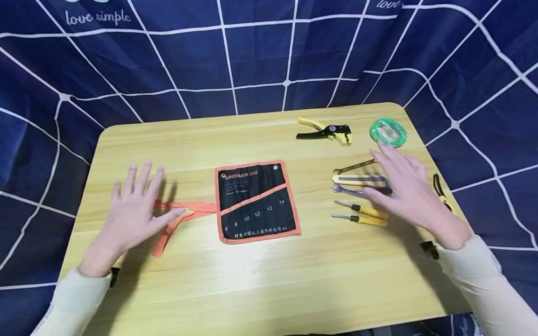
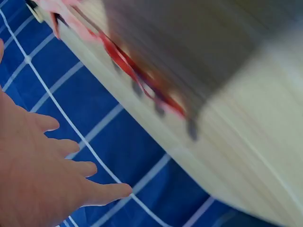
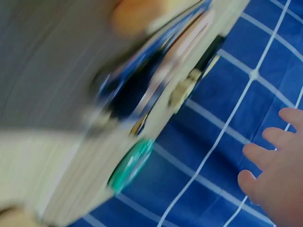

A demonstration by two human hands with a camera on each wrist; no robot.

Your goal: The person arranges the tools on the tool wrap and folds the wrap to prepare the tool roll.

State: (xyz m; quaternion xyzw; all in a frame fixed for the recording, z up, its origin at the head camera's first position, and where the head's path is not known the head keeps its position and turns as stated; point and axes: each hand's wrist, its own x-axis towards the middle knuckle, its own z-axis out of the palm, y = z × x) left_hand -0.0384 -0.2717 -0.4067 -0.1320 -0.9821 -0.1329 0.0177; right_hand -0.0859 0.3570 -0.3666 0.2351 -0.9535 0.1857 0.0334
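Observation:
My left hand (image 1: 135, 212), fingers spread and straight, hovers over the table's left side near the orange tie straps (image 1: 201, 208). These run from a black tool pouch (image 1: 260, 217) with orange edging and printed size numbers, lying flat mid-table. Nothing is in my right hand (image 1: 405, 189), which hangs with extended fingers above the tools on the right. Beside and partly under it lie a bronze wrench (image 1: 350, 168), a pale utility knife (image 1: 355, 179), a silver wrench (image 1: 346, 189) and two yellow-handled screwdrivers (image 1: 371, 211). The hand hides some of their ends.
Yellow-and-black wire strippers (image 1: 323, 132) lie at the back, left of a green wire coil (image 1: 376, 130). Another black-and-yellow tool (image 1: 438, 185) sits at the right edge, partly hidden. Blue gridded cloth (image 1: 252, 56) surrounds the wooden table (image 1: 252, 289).

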